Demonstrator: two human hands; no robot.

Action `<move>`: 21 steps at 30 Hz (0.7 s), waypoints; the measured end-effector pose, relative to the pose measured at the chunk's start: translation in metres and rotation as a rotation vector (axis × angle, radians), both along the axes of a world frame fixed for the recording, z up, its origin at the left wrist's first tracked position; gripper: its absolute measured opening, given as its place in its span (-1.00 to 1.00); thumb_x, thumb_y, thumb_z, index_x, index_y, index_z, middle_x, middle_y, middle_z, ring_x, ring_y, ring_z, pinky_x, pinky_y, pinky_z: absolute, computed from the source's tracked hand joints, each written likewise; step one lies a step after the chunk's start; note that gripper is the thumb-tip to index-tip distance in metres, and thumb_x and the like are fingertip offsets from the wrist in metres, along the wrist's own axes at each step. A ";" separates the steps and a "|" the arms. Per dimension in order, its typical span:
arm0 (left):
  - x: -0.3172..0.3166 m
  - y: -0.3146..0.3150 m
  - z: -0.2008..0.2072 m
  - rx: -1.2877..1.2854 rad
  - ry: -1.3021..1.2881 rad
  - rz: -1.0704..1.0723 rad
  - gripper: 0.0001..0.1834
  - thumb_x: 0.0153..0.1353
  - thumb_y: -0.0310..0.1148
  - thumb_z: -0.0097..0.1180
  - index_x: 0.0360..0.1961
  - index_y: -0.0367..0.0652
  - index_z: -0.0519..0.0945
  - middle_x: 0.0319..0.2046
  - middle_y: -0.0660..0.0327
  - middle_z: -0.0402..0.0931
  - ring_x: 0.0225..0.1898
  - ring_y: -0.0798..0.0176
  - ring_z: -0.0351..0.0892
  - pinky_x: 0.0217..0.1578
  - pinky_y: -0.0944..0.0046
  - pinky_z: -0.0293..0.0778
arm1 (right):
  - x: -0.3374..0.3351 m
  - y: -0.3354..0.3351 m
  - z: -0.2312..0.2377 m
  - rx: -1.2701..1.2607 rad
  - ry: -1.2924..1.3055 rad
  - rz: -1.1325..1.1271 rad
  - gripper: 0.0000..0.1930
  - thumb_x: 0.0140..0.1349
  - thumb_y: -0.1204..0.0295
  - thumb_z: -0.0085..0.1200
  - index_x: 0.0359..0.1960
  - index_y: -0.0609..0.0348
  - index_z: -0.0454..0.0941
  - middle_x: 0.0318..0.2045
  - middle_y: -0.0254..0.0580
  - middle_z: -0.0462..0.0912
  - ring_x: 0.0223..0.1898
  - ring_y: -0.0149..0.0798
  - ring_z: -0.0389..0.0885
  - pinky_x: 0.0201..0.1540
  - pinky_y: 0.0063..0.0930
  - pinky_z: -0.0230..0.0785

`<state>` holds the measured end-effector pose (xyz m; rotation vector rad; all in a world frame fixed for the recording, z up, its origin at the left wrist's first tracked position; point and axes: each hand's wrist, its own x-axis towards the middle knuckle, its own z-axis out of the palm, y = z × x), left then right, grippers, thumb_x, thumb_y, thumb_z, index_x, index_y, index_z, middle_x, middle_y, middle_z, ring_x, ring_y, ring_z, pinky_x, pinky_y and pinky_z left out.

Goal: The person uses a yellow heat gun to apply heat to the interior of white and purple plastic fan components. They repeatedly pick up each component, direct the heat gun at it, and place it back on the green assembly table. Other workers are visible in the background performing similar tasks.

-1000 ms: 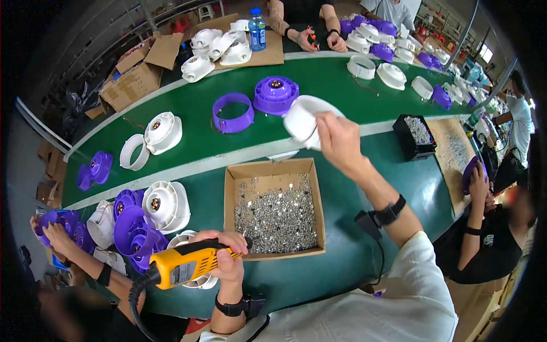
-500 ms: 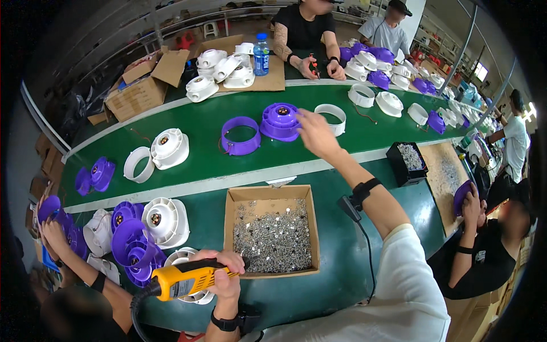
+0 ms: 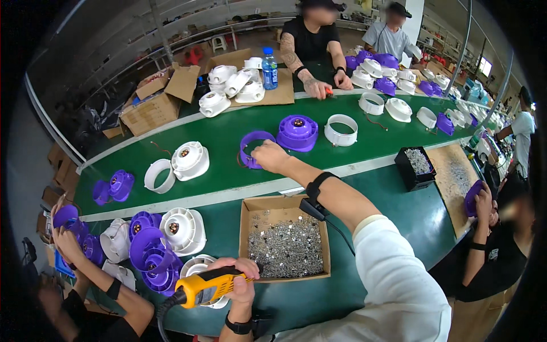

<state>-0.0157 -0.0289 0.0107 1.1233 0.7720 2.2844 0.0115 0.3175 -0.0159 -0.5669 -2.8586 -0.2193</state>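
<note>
1. Take the open brown cardboard box (image 3: 244, 239) as your clock centre; it sits on the green table (image 3: 376, 208) and holds a loose spread of small silvery metal parts (image 3: 285, 248).
2. Your left hand (image 3: 238, 279), between 7 and 8 o'clock by the box's near corner, has its fingers wrapped around the yellow-and-black handheld power tool (image 3: 204, 288). The tool's thick black cable (image 3: 164, 319) drops away toward the lower edge.
3. Your right hand (image 3: 269, 156) reaches out between 11 and 12 o'clock, fingers bent together over the near rim of the shallow purple plastic ring (image 3: 245, 149). You have them at that rim, but whether they pinch it I cannot tell.
4. That ring lies on the long green strip (image 3: 222, 155) beyond the table, just beside the round purple plastic housing (image 3: 297, 134) at 12 o'clock.
5. Farther along, at 1 o'clock, you have the open white plastic ring (image 3: 342, 139).
6. At 9 o'clock on your table stand the broad white plastic housing (image 3: 183, 231) and, next to it, a cluster of purple plastic parts (image 3: 149, 251).
7. At 2 o'clock sits the black bin (image 3: 415, 179), also filled with small metal parts.
8. Near 3 o'clock, a co-worker's hand (image 3: 484, 204) holds a purple plastic piece (image 3: 472, 198).
</note>
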 end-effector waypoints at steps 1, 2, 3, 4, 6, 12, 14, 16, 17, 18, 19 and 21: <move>0.000 -0.001 -0.001 -0.010 0.003 -0.005 -0.49 0.15 -0.10 0.21 -0.10 -0.16 0.25 -0.73 0.21 0.36 -0.74 0.25 0.36 -0.68 0.28 0.33 | 0.005 -0.004 0.005 -0.033 0.058 -0.009 -0.80 0.08 0.43 0.07 -0.25 0.17 0.55 -0.32 -0.12 0.62 -0.24 -0.07 0.59 -0.06 -0.12 0.31; -0.001 0.000 0.001 0.002 0.019 0.006 -0.49 0.15 -0.09 0.21 -0.09 -0.15 0.25 -0.73 0.21 0.36 -0.74 0.25 0.36 -0.69 0.28 0.33 | 0.010 -0.007 0.010 -0.065 0.116 -0.023 -0.82 0.09 0.43 0.06 -0.26 0.17 0.55 -0.32 -0.11 0.61 -0.25 -0.07 0.59 -0.08 -0.12 0.32; 0.000 0.001 -0.001 0.020 0.027 0.002 -0.48 0.15 -0.08 0.21 -0.09 -0.15 0.25 -0.73 0.21 0.36 -0.74 0.25 0.36 -0.69 0.28 0.32 | 0.019 -0.013 0.022 -0.063 0.187 -0.010 -0.82 0.09 0.42 0.06 -0.27 0.17 0.55 -0.32 -0.10 0.61 -0.24 -0.06 0.58 -0.09 -0.13 0.33; 0.001 0.002 -0.002 0.027 0.038 0.005 -0.48 0.15 -0.07 0.21 -0.09 -0.15 0.25 -0.73 0.21 0.36 -0.74 0.25 0.36 -0.69 0.28 0.32 | 0.024 -0.022 0.037 -0.070 0.260 0.010 -0.82 0.10 0.41 0.06 -0.27 0.18 0.54 -0.33 -0.10 0.60 -0.24 -0.04 0.57 -0.10 -0.14 0.35; 0.001 0.001 -0.002 0.051 0.075 0.030 -0.47 0.15 -0.04 0.20 -0.09 -0.15 0.24 -0.73 0.22 0.36 -0.74 0.26 0.35 -0.69 0.29 0.30 | 0.040 -0.042 0.067 -0.076 0.388 0.055 -0.83 0.10 0.40 0.06 -0.29 0.19 0.53 -0.35 -0.08 0.58 -0.24 -0.02 0.56 -0.12 -0.16 0.36; -0.005 -0.005 0.012 0.096 0.146 0.119 -0.50 0.22 -0.06 0.11 -0.08 -0.18 0.22 -0.71 0.23 0.34 -0.73 0.28 0.35 -0.72 0.31 0.31 | 0.114 -0.129 0.136 -0.088 0.539 0.256 -0.88 0.05 0.38 0.05 -0.48 0.17 0.48 -0.46 -0.11 0.51 -0.35 -0.02 0.52 -0.26 -0.18 0.36; -0.008 -0.009 0.026 0.097 0.141 0.155 -0.49 0.23 -0.05 0.09 -0.07 -0.21 0.22 -0.71 0.21 0.33 -0.73 0.29 0.35 -0.73 0.32 0.32 | 0.138 -0.166 0.129 -0.053 0.425 0.299 -0.87 -0.07 0.40 0.05 -0.50 0.16 0.42 -0.52 -0.16 0.45 -0.44 -0.10 0.46 -0.31 -0.24 0.31; -0.012 -0.008 0.040 0.122 0.250 0.156 -0.56 0.32 -0.08 -0.10 -0.03 -0.24 0.20 -0.72 0.29 0.23 -0.78 0.41 0.18 -0.75 0.42 0.16 | 0.157 -0.199 0.109 -0.138 0.350 0.371 -0.84 -0.08 0.36 0.03 -0.53 0.19 0.42 -0.49 -0.18 0.46 -0.40 -0.13 0.46 -0.27 -0.29 0.33; -0.005 -0.008 0.052 0.081 0.227 0.178 -0.57 0.33 -0.09 -0.12 -0.03 -0.23 0.20 -0.71 0.29 0.22 -0.78 0.42 0.17 -0.75 0.43 0.15 | 0.162 -0.214 0.094 -0.119 0.340 0.374 -0.83 -0.09 0.36 0.03 -0.50 0.19 0.45 -0.48 -0.18 0.47 -0.37 -0.15 0.47 -0.24 -0.31 0.33; 0.003 -0.007 0.064 0.041 0.207 0.199 -0.58 0.34 -0.10 -0.14 -0.03 -0.23 0.19 -0.70 0.29 0.22 -0.78 0.42 0.17 -0.74 0.43 0.15 | 0.167 -0.225 0.074 -0.151 0.280 0.360 -0.82 -0.08 0.36 0.03 -0.48 0.21 0.46 -0.46 -0.17 0.48 -0.35 -0.15 0.47 -0.21 -0.33 0.32; 0.006 -0.006 0.069 0.031 0.187 0.178 -0.58 0.34 -0.09 -0.14 -0.02 -0.23 0.20 -0.69 0.29 0.22 -0.78 0.43 0.16 -0.74 0.44 0.14 | 0.171 -0.233 0.066 -0.219 0.246 0.377 -0.83 -0.07 0.36 0.03 -0.49 0.21 0.47 -0.44 -0.16 0.50 -0.32 -0.16 0.48 -0.18 -0.33 0.30; 0.010 -0.002 0.073 0.002 0.140 0.131 -0.58 0.35 -0.10 -0.13 -0.01 -0.24 0.20 -0.70 0.30 0.20 -0.79 0.44 0.12 -0.75 0.46 0.09 | 0.176 -0.241 0.038 -0.284 0.224 0.336 -0.83 -0.06 0.37 0.03 -0.49 0.22 0.47 -0.45 -0.15 0.50 -0.30 -0.15 0.49 -0.16 -0.32 0.29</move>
